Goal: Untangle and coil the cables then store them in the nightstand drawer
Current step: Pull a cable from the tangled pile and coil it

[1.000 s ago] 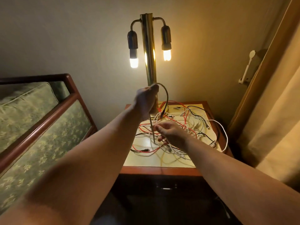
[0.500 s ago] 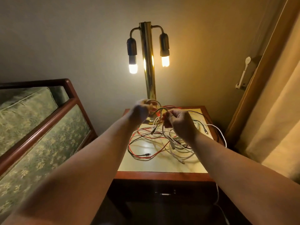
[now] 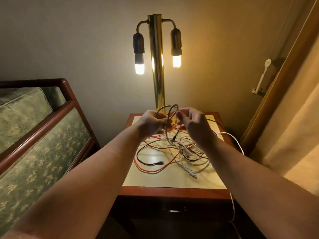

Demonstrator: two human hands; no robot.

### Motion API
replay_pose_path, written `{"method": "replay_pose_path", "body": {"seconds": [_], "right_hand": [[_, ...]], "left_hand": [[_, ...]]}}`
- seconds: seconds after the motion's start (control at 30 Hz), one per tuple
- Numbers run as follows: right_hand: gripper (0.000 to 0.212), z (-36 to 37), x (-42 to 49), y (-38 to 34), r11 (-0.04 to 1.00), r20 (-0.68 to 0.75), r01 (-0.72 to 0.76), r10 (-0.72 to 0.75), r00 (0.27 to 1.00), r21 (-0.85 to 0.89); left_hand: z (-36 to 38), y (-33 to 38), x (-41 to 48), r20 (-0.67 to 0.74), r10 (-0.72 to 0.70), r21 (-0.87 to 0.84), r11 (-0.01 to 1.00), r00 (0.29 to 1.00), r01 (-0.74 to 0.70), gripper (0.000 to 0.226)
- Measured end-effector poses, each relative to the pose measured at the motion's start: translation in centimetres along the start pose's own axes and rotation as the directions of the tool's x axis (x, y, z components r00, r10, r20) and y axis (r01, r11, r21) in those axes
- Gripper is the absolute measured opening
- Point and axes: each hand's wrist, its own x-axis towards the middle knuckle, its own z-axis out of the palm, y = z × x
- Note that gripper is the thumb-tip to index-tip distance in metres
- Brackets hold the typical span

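Looks mid-coil on one grey cable (image 3: 173, 105): held up in a couple of loops above the back of the worktop (image 3: 172, 181), probably to keep it clear of the pile and stop it re-snagging. Left hand (image 3: 151, 121) with the grip curled tight round the gathered loops. Right hand (image 3: 195, 125) just beside, fingers half curled at the loop, can't tell whether pinching it or only guiding. Tail end dangling down into the tangle (image 3: 172, 152) of red, white and black cables, so likely not fully free yet. Tight at the back, with the lamp post (image 3: 158, 75) right behind the hands; bare patch along the front edge for setting coils down. One white cable (image 3: 232, 135) already over the right edge, near the curtain (image 3: 284, 118), worth watching. Drawer (image 3: 172, 211) below in shadow, seemingly closed.
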Motion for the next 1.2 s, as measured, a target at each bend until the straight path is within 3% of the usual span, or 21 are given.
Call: {"method": "replay_pose_path", "body": {"seconds": [0.07, 0.17, 0.23, 0.43, 0.5, 0.6, 0.7, 0.8, 0.87, 0.93, 1.0, 1.1, 1.2], "right_hand": [[0.028, 0.4, -0.9, 2.8, 0.988, 0.098, -0.070, 0.084, 0.992, -0.139], [0.040, 1.3, -2.0, 6.9, 0.869, 0.212, -0.007, 0.129, 0.969, -0.495], [0.042, 2.0, -2.1, 8.5, 0.812, 0.265, 0.022, 0.164, 0.950, -0.583], [0.027, 3.3, -1.4, 9.2, 0.736, 0.310, 0.098, 0.157, 0.938, -0.670], [0.031, 3.3, -1.6, 8.5, 0.679, 0.377, 0.196, 0.129, 0.917, -0.707], [0.037, 3.4, -2.1, 6.8, 0.578, 0.499, 0.396, 0.021, 0.867, -0.713], [0.019, 4.0, -1.7, 5.3, 0.590, 0.521, 0.483, -0.121, 0.845, -0.647], [0.012, 3.8, -1.0, 4.2, 0.647, 0.404, 0.476, -0.271, 0.874, -0.596], [0.011, 3.4, -1.2, 2.9, 0.690, 0.304, 0.465, -0.352, 0.885, -0.555], [0.015, 2.8, -1.9, 1.6, 0.719, 0.239, 0.457, -0.391, 0.889, -0.524], [0.021, 2.5, -2.8, 0.5, 0.745, 0.172, 0.423, -0.394, 0.903, -0.516], [0.021, 2.3, -3.9, -1.6, 0.811, 0.086, 0.348, -0.351, 0.933, -0.471], [0.023, 2.2, -4.7, -4.1, 0.877, 0.013, 0.276, -0.295, 0.955, -0.392]], "left_hand": [[-0.1, -0.1, -0.2, -0.048, 0.029, 0.020, 0.999, 0.998, -0.028, 0.019], [-0.5, -0.2, -0.2, -0.117, 0.026, -0.027, 0.999, 0.993, -0.030, 0.020], [-0.8, -0.2, -0.1, -0.133, 0.010, -0.120, 0.992, 0.991, -0.026, 0.019], [-1.1, -0.5, 0.6, -0.147, -0.029, -0.336, 0.942, 0.989, -0.023, 0.021], [-1.6, -0.4, 0.8, -0.133, -0.047, -0.398, 0.917, 0.990, -0.010, 0.019], [-2.2, 0.3, 0.5, -0.124, -0.097, -0.503, 0.864, 0.987, 0.022, 0.024], [-2.7, 1.2, -0.2, -0.117, -0.069, -0.543, 0.839, 0.991, -0.006, 0.027], [-3.3, 1.3, -0.7, -0.259, -0.027, -0.407, 0.909, 0.965, -0.084, 0.019], [-3.7, 1.0, -1.6, -0.380, 0.066, -0.125, 0.985, 0.923, -0.122, 0.019], [-3.5, 0.5, -2.5, -0.379, 0.188, 0.184, 0.975, 0.906, -0.125, 0.035], [-2.8, -0.2, -3.5, -0.320, 0.256, 0.380, 0.917, 0.912, -0.124, 0.047], [-1.8, -1.4, -5.3, -0.234, 0.245, 0.486, 0.868, 0.941, -0.105, 0.049], [-0.3, -2.0, -6.9, -0.172, 0.241, 0.444, 0.885, 0.955, -0.144, 0.059]]}}
